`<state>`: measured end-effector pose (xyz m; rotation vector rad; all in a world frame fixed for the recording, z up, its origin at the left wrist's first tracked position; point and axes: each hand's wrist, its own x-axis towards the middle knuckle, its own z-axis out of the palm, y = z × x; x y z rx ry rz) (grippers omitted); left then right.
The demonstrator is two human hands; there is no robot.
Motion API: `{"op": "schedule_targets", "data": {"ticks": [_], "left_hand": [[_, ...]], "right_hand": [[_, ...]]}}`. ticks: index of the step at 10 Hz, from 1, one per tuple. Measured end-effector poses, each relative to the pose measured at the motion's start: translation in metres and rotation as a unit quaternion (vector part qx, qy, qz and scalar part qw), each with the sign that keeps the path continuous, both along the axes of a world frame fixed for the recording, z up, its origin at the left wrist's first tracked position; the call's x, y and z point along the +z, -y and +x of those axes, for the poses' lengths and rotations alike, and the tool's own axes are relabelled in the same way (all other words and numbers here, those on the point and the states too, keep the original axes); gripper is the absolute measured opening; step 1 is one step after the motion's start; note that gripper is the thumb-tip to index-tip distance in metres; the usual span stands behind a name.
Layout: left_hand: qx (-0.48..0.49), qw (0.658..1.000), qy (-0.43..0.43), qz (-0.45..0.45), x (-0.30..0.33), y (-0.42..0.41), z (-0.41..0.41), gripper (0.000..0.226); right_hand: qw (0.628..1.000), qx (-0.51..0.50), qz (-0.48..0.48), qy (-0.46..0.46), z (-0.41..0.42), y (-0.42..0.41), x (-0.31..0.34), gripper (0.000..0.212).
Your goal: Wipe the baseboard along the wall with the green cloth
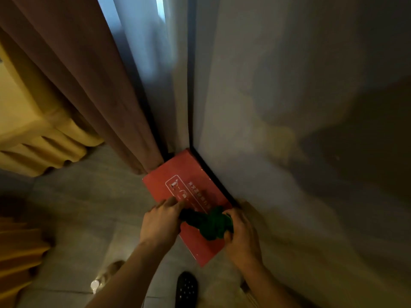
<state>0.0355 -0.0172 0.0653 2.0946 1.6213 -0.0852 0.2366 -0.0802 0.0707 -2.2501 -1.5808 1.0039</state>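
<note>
A bunched green cloth (pixel 209 223) lies on top of a red box, held at both ends. My left hand (pixel 162 221) grips its left end, and my right hand (pixel 241 234) grips its right end close to the wall. The dark baseboard (pixel 213 172) runs along the foot of the grey wall (pixel 289 130) from the corner toward me. The red box stands against the baseboard and hides part of it.
The red box (pixel 189 192) with white print sits on the grey tiled floor (pixel 89 207) in the corner. A brown curtain (pixel 89 85) hangs at left, beside yellow fabric (pixel 44 138). A black slipper (pixel 186 290) and a plastic bottle (pixel 104 276) lie near my arms.
</note>
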Motion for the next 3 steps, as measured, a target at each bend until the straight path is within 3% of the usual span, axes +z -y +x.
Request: {"op": "schedule_targets", "data": {"ticks": [1, 2, 3], "left_hand": [[0.002, 0.999, 0.023, -0.036, -0.020, 0.002, 0.003, 0.058], [-0.026, 0.996, -0.001, -0.090, -0.031, 0.011, 0.001, 0.078], [-0.057, 0.994, -0.033, -0.089, -0.032, 0.024, -0.012, 0.095]], "right_hand": [[0.999, 0.039, -0.006, 0.017, 0.000, 0.002, -0.018, 0.057], [0.995, 0.077, -0.046, 0.049, -0.001, 0.010, -0.021, 0.067], [0.988, 0.105, -0.058, 0.094, 0.002, 0.021, -0.016, 0.073]]}}
